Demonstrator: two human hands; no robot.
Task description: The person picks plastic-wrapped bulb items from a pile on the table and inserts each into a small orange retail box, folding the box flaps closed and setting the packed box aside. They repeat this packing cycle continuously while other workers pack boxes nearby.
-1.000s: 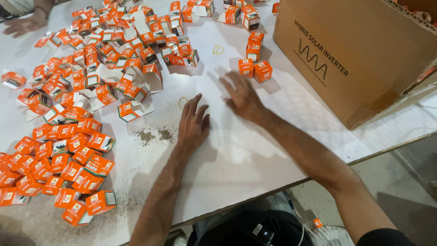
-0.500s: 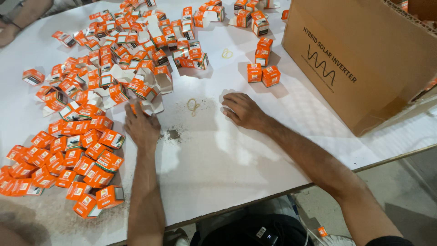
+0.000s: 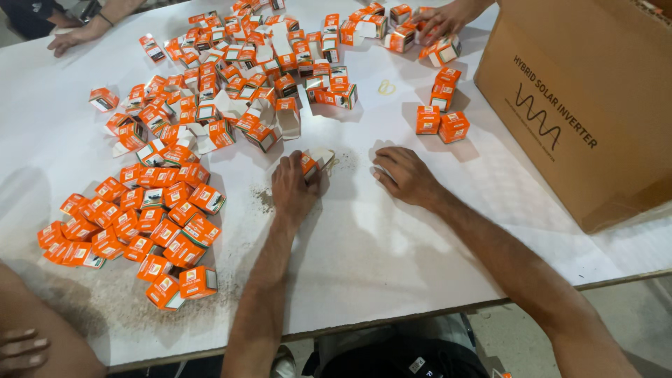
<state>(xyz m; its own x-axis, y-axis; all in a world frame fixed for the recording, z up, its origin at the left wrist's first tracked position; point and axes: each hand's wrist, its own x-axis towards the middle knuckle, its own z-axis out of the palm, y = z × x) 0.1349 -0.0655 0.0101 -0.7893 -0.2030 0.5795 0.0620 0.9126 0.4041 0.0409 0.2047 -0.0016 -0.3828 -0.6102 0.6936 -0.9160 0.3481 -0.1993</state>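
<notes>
My left hand (image 3: pixel 294 187) lies on the white table (image 3: pixel 392 259) with its fingers closed over a small orange box (image 3: pixel 313 162) whose white flap is open. My right hand (image 3: pixel 404 173) rests flat on the table a little to the right, fingers loosely curled, holding nothing. A big scatter of small orange and white boxes (image 3: pixel 238 91) covers the table beyond my hands. A tighter cluster of shut orange boxes (image 3: pixel 140 224) sits to the left of my left arm. Three orange boxes (image 3: pixel 442 112) stand stacked just beyond my right hand.
A large brown cardboard carton (image 3: pixel 581 105) stands at the right edge of the table. Other people's hands are at the far left (image 3: pixel 73 38), the far right among the boxes (image 3: pixel 444 19) and the near left corner (image 3: pixel 21 346). A rubber band (image 3: pixel 386 87) lies near the stack.
My left hand has moved right and away from me and has taken hold of one orange box. My right hand has stayed near the same spot on the table.
</notes>
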